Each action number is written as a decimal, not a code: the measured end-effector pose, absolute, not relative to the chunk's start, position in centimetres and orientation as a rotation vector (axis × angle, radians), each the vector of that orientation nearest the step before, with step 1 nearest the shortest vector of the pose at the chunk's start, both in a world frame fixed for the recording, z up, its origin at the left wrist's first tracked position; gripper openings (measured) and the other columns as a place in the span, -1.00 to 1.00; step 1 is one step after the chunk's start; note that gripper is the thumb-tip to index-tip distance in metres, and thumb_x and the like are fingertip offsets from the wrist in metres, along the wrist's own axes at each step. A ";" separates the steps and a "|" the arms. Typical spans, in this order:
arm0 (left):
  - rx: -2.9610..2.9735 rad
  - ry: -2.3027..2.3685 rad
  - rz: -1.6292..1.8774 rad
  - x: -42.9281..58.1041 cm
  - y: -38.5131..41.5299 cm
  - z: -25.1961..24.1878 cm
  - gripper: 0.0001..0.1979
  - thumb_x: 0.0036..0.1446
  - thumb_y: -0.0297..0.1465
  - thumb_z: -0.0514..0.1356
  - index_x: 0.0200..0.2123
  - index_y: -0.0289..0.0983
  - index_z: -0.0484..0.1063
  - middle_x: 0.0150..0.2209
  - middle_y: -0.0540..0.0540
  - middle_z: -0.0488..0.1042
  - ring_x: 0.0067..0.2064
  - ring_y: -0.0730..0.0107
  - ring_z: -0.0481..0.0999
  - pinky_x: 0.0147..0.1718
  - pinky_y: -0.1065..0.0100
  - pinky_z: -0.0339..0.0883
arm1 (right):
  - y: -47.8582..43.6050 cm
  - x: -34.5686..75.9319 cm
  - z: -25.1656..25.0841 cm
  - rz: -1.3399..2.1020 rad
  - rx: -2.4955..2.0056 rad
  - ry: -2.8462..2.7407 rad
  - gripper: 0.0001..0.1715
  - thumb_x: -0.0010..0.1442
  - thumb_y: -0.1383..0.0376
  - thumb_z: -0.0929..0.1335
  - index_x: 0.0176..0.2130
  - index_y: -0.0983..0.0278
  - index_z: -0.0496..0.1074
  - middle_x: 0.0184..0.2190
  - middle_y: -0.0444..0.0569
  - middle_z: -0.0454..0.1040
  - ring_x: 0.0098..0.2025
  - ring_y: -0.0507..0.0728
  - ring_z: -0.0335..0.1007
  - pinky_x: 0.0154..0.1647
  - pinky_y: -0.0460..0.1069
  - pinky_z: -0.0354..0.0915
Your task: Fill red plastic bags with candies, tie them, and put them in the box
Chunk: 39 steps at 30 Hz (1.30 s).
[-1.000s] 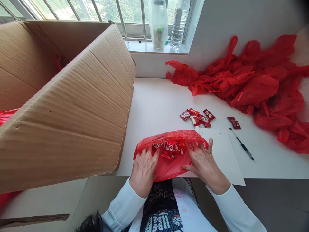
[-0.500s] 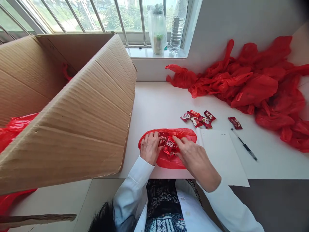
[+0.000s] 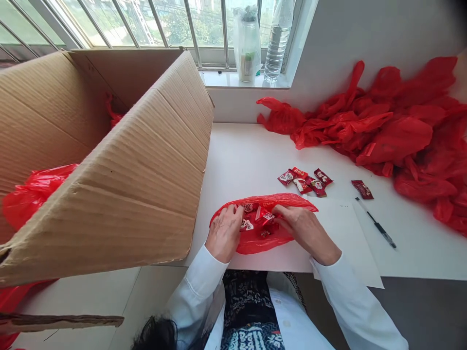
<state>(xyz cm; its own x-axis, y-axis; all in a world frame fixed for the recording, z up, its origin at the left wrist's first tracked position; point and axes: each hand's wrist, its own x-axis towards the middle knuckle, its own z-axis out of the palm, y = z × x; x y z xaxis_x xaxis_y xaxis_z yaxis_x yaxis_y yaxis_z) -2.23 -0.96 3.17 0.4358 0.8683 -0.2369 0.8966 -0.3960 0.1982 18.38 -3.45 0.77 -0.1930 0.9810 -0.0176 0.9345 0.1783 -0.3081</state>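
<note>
A red plastic bag point(image 3: 255, 247) lies spread at the table's front, its mouth facing up. Inside it are several small red wrapped packets point(image 3: 268, 217) with white print. My left hand point(image 3: 224, 231) is closed on the bag's left side, fingertips curled in over the rim beside the packets. On the opposite side my right hand point(image 3: 306, 228) has its thumb and fingers pinched on the bag, partly inside the mouth; the fingertips are partly hidden. Just beyond the bag, a small pile of similar packets point(image 3: 316, 185) rests on the table.
A large open cardboard box point(image 3: 156, 180) with red bags inside stands at left. Crumpled red bags point(image 3: 394, 126) heap up along the wall at right. White paper point(image 3: 345, 238), a pen point(image 3: 379, 226) and a lone packet point(image 3: 362, 189) lie to the right. Bottles point(image 3: 278, 48) stand on the windowsill.
My right hand has moved right, off the packets to the bag's right side, which now stretches further right. The packets in the bag have shifted and spread. My left hand stays at the left side.
</note>
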 end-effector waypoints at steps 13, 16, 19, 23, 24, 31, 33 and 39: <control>2.410 1.501 -0.250 -1.8 -1.9 2.6 -0.55 0.13 -0.66 -0.07 0.07 -0.31 0.27 0.01 -0.27 0.38 0.03 0.11 0.41 -0.07 0.15 0.31 | -2.7 17.3 1.0 0.439 -1.721 -1.842 -0.79 0.27 0.34 0.24 -0.25 0.27 0.47 -0.40 -0.09 0.53 -0.41 0.06 0.40 -0.34 -0.05 0.23; 2.398 1.544 -0.266 -1.5 -1.9 2.4 -0.56 0.13 -0.65 -0.07 0.07 -0.33 0.27 0.03 -0.30 0.37 0.05 0.06 0.39 -0.05 0.11 0.30 | -2.7 17.0 0.6 0.542 -1.644 -1.955 -0.71 0.27 0.40 0.21 -0.12 0.25 0.47 -0.30 -0.07 0.56 -0.32 0.08 0.46 -0.28 -0.04 0.27; 2.384 1.564 -0.286 -1.5 -2.1 1.8 -0.53 0.11 -0.66 -0.06 0.10 -0.33 0.25 0.05 -0.30 0.36 0.05 0.07 0.38 -0.04 0.11 0.29 | -3.1 17.7 0.0 0.500 -1.705 -2.029 -0.65 0.27 0.41 0.18 -0.07 0.23 0.45 -0.32 -0.05 0.56 -0.30 0.11 0.47 -0.30 -0.03 0.28; 2.372 1.559 -0.287 -1.5 -2.2 1.4 -0.47 0.08 -0.67 -0.01 0.14 -0.30 0.19 0.03 -0.27 0.37 0.06 0.10 0.38 -0.04 0.15 0.30 | -4.0 19.0 -0.4 0.333 -1.934 -2.120 -0.70 0.25 0.35 0.21 -0.12 0.22 0.47 -0.40 -0.01 0.52 -0.35 0.16 0.45 -0.39 0.00 0.25; 2.370 1.560 -0.285 -1.5 -2.2 1.5 -0.46 0.07 -0.67 -0.01 0.14 -0.29 0.19 0.04 -0.27 0.37 0.07 0.11 0.38 -0.03 0.15 0.29 | -4.3 19.3 -0.3 0.302 -1.994 -2.137 -0.71 0.23 0.34 0.23 -0.11 0.22 0.47 -0.40 0.00 0.51 -0.36 0.17 0.44 -0.41 0.00 0.24; 2.360 1.557 -0.200 -0.9 -2.2 3.6 -0.53 0.00 -0.70 0.01 -0.01 -0.28 0.28 -0.11 -0.20 0.43 -0.09 0.11 0.46 -0.15 0.17 0.33 | -4.6 19.0 0.2 0.299 -2.209 -2.259 -0.76 0.14 0.34 0.34 -0.14 0.26 0.45 -0.42 0.00 0.50 -0.34 0.18 0.45 -0.45 -0.04 0.16; 2.358 1.542 -0.133 -1.1 -2.3 4.0 -0.56 0.00 -0.69 0.02 -0.04 -0.25 0.27 -0.13 -0.16 0.42 -0.14 0.17 0.47 -0.19 0.21 0.35 | -4.3 18.8 0.2 0.300 -2.214 -2.246 -0.82 0.13 0.38 0.33 -0.21 0.27 0.45 -0.44 0.00 0.50 -0.36 0.18 0.45 -0.46 -0.04 0.14; 2.118 1.342 0.462 -1.9 -2.1 4.3 -0.59 0.06 -0.57 0.16 -0.01 -0.15 0.25 0.00 -0.04 0.40 0.00 0.30 0.43 0.00 0.28 0.32 | -4.3 18.6 0.1 0.301 -2.150 -2.188 -0.83 0.20 0.39 0.24 -0.22 0.30 0.39 -0.39 0.02 0.50 -0.32 0.16 0.45 -0.38 -0.02 0.21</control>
